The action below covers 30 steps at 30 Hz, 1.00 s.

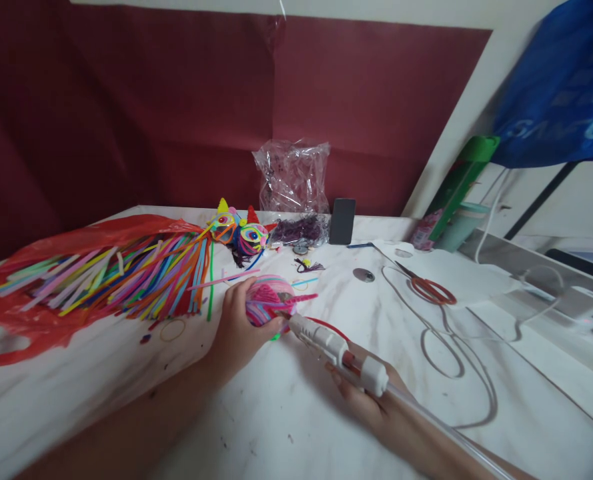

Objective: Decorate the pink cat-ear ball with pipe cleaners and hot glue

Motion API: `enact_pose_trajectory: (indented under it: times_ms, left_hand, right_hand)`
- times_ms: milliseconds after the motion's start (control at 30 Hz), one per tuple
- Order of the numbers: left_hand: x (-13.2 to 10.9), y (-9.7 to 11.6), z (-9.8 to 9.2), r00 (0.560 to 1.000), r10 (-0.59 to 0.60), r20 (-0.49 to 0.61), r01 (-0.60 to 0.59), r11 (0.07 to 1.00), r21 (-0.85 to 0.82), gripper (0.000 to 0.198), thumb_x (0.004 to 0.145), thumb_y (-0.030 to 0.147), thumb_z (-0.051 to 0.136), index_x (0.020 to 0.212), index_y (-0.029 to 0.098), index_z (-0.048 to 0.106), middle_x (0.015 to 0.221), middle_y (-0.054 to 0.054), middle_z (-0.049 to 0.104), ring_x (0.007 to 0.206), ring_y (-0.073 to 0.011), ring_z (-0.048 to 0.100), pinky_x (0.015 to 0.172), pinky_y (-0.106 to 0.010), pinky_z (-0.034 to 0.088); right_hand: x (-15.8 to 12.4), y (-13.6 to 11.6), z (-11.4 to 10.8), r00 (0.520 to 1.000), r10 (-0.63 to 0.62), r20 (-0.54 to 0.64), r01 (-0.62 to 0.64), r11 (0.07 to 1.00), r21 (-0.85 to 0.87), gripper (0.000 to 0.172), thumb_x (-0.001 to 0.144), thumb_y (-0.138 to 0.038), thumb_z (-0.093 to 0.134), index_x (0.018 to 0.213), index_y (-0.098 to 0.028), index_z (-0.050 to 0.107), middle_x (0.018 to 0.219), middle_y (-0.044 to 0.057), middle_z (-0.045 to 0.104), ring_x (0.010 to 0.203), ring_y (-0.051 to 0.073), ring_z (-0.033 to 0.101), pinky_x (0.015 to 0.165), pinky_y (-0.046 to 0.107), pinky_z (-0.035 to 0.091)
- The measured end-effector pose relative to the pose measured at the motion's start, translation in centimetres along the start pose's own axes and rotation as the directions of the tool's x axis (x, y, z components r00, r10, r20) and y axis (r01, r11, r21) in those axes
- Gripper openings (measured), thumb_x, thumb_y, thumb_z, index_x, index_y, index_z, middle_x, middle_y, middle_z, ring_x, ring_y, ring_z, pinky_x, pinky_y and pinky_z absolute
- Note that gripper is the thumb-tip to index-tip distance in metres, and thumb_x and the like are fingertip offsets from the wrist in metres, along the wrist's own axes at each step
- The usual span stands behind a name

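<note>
My left hand (239, 333) is wrapped round a pink and blue striped ball (262, 312) in the middle of the table, thumb pressed on its near side. A bright pink fuzzy strip sticks out from the ball to the right. In my right hand (363, 393) is a white glue gun (321, 340), with a long clear glue stick (436, 421) coming out of its back end. The gun's nozzle points at the ball's right side; whether it touches cannot be made out. Beyond the ball stand two colourful decorated balls (253, 238) with pointed ears.
Many coloured pipe cleaners (126, 273) lie on a red plastic bag (41, 327) at left. Behind are a clear bag (296, 180) and a dark phone (343, 221). Orange-handled scissors (431, 291), a round metal disc (363, 275) and a looping cable (491, 393) lie at right.
</note>
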<state>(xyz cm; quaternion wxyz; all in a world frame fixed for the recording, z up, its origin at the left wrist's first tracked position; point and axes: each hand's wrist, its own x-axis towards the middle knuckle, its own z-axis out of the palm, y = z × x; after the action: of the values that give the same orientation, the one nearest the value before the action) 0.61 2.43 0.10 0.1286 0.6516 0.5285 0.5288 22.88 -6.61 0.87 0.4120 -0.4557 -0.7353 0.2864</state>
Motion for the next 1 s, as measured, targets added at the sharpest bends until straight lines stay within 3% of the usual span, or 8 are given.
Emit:
enact_pose_trajectory:
  times_ms: [333,600,1000]
  left_hand:
    - [0.11,0.00,-0.29,0.998,-0.042,0.040,0.042,0.999,0.003,0.068,0.059,0.028,0.076,0.122,0.024,0.052,0.120,-0.012,0.058,0.116,-0.0334,0.057,0.102,-0.054,0.045]
    - [0.05,0.01,0.00,1.000,0.003,0.003,-0.003,1.000,-0.008,0.067,0.058,0.028,0.078,0.120,0.027,0.054,0.119,-0.012,0.059,0.117,-0.0351,0.056,0.104,-0.053,0.045]
    - [0.22,0.11,-0.41,0.994,-0.096,0.045,0.097,0.995,-0.027,0.070,0.057,0.028,0.077,0.123,0.023,0.054,0.122,-0.013,0.057,0.118,-0.0341,0.055,0.105,-0.052,0.042]
  right_hand:
    - [0.01,0.66,-0.43,0.999,0.014,0.033,-0.014,1.000,-0.004,0.016,0.091,-0.033,0.051,0.080,-0.022,0.051,0.071,0.000,0.055,0.062,0.016,0.052,0.056,0.027,0.047]
    - [-0.02,0.17,0.13,1.000,0.002,-0.009,-0.002,1.000,0.004,0.012,0.088,-0.029,0.051,0.077,-0.023,0.051,0.068,0.000,0.055,0.057,0.016,0.051,0.051,0.026,0.045]
    - [0.01,0.40,-0.32,1.000,0.028,0.011,-0.028,0.999,-0.020,0.018,0.093,-0.033,0.049,0.081,-0.021,0.054,0.070,0.000,0.054,0.062,0.015,0.051,0.056,0.026,0.044]
